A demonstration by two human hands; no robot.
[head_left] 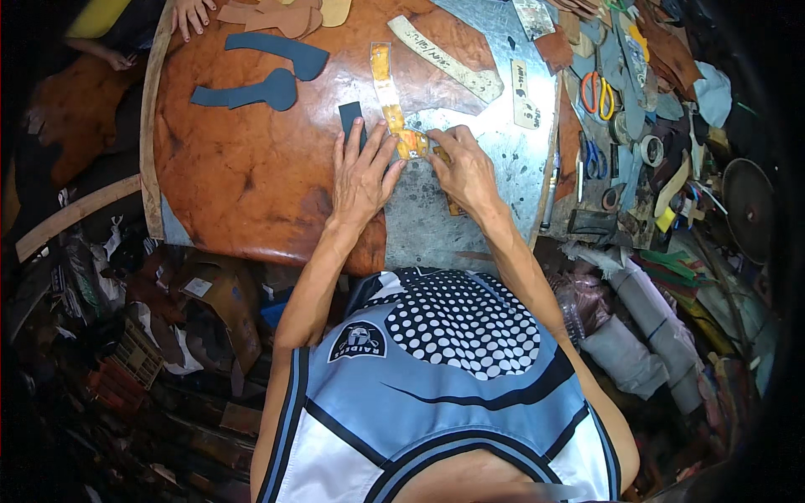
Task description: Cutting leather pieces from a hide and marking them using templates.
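Note:
A yellow-and-white pattern piece point(381, 69), a narrow strip with a wider curved end, lies near the middle of the table. My left hand point(360, 178) lies flat beside it, fingers spread, with its fingertips over a dark blue piece point(349, 112) and the strip's left edge. On the other side my right hand point(468, 172) is curled, thumb and forefinger closed at the wide end's right edge. Another yellowish-brown piece point(454, 206) shows partly under that hand. Two cut dark blue pieces point(281, 53), each with one rounded end, lie to the far left.
Brown leather point(243, 184) covers the table's left side; bare metal point(419, 230) shows on the right. Pale templates point(449, 63) lie at the back. Scissors point(598, 94), tape rolls point(651, 150) and scraps crowd the right. Another person's hand point(193, 15) rests at the far left edge.

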